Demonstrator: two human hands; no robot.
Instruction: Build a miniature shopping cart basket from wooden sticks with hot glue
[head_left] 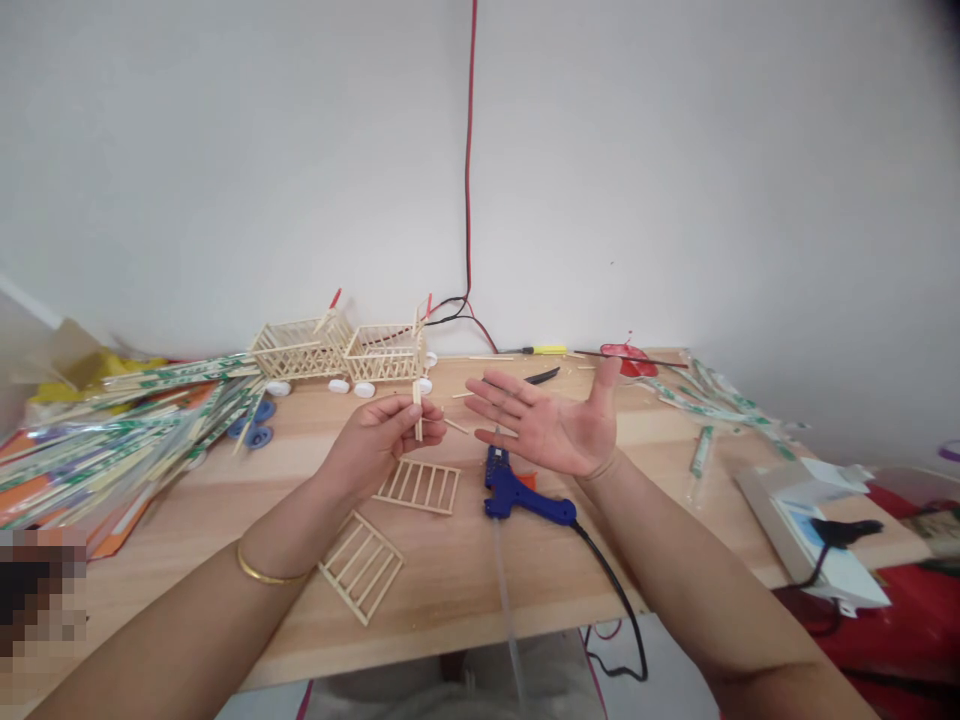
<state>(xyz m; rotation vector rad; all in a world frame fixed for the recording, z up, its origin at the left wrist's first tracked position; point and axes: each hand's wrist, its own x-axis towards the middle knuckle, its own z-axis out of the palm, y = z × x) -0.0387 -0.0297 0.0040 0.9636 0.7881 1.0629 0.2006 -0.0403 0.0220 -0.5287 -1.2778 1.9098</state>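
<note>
My left hand [379,440] is closed around a few short wooden sticks [418,410] held upright above the wooden table [465,580]. My right hand [551,425] hovers beside it, palm up, fingers spread, holding nothing. Below my right hand lies a blue glue gun [517,493] with a black cord running off the front edge. Two flat ladder-like stick frames lie on the table: one [420,486] under my left hand, another [361,565] near my left wrist.
Two stick-built carts [341,350] with white wheels stand at the back by the wall. A heap of chopstick wrappers [112,430] covers the left side, more wrappers [712,405] lie at right. A white box [810,520] sits at the right edge. A red cable [470,200] hangs down the wall.
</note>
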